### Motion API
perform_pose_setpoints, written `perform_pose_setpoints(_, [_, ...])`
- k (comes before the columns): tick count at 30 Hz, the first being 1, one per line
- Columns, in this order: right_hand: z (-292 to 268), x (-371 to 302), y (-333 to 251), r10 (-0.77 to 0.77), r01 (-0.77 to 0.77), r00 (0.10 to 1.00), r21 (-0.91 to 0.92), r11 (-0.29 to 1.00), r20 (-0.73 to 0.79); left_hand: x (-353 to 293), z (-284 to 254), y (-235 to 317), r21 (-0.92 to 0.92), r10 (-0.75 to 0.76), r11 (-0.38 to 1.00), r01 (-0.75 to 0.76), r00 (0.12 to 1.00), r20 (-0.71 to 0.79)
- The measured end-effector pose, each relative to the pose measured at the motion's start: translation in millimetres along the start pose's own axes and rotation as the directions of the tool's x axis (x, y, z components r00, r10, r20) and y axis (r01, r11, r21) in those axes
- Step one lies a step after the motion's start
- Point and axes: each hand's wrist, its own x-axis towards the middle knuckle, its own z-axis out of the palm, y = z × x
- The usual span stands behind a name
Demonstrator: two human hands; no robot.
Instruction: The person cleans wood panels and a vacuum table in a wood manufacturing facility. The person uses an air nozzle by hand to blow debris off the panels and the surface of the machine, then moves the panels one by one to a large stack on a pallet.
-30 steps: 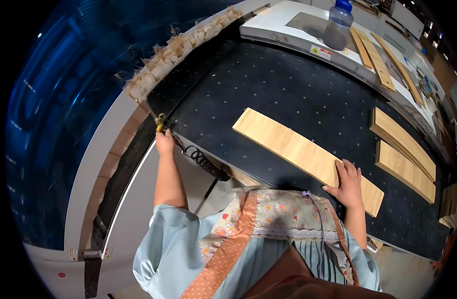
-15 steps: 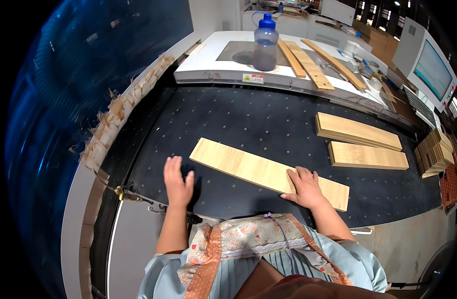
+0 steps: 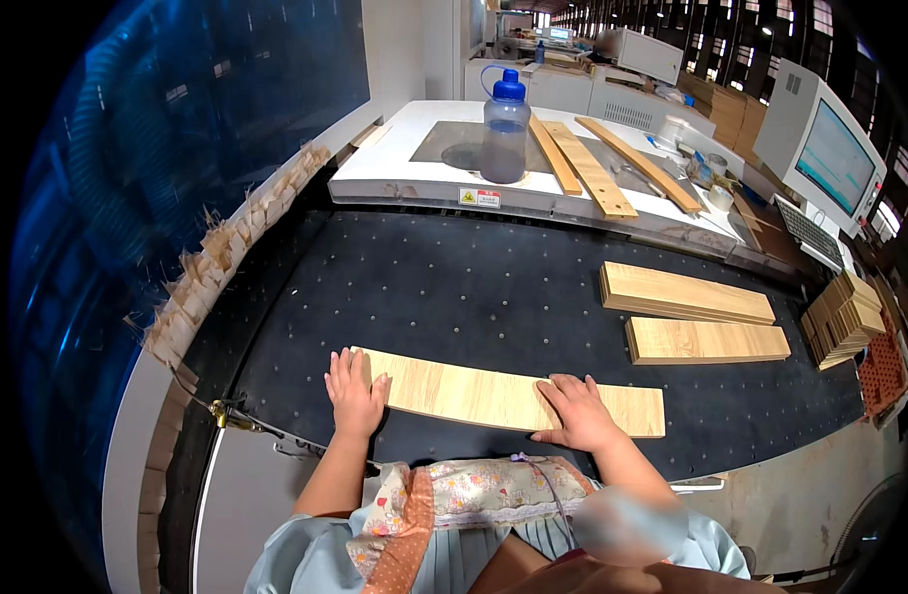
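A pale wooden board (image 3: pixel 464 394) lies flat on the black table (image 3: pixel 394 287) in front of me, running left to right. My left hand (image 3: pixel 355 394) is at its left end, fingers stretched out and thumb by the board's near corner. On the right part of the board rests my right hand (image 3: pixel 575 411), its fingers spread over the top face and its thumb at the near edge. Neither hand is wrapped around the board. To the right lie two low stacks of similar boards, a farther stack (image 3: pixel 686 291) and a nearer stack (image 3: pixel 709 341).
Beyond the table, a white machine bed (image 3: pixel 384 183) carries a blue-capped water bottle (image 3: pixel 505 134) and several wooden strips (image 3: pixel 590 173). At right are a monitor (image 3: pixel 835 148), a keyboard (image 3: pixel 808 234) and stacked wood pieces (image 3: pixel 842 322). A blue translucent cover (image 3: pixel 206 89) stands at left.
The board's left end has swung toward me, so it lies more nearly parallel to the table's front edge. My left hand has come from beside the board to its left end; the view has tilted up.
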Motion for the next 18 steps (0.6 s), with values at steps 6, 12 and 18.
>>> perform_pose_setpoints(6, [-1, 0, -1, 0.002, -0.002, 1.0, 0.003, 1.0, -0.014, 1, -3, 12, 0.081, -0.027, 0.996, 0.024, 0.999, 0.042])
perform_pose_setpoints(12, [0, 0, 0, -0.013, 0.013, 1.0, -0.018, 1.0, -0.027, -1, 6, 0, 0.043, 0.046, 0.998, -0.045, 0.999, -0.027])
perform_pose_setpoints(18, [0, 0, -1, -0.011, 0.01, 1.0, -0.013, 1.0, -0.021, 0, 8, -3, 0.051, 0.044, 0.998, -0.043, 0.999, -0.027])
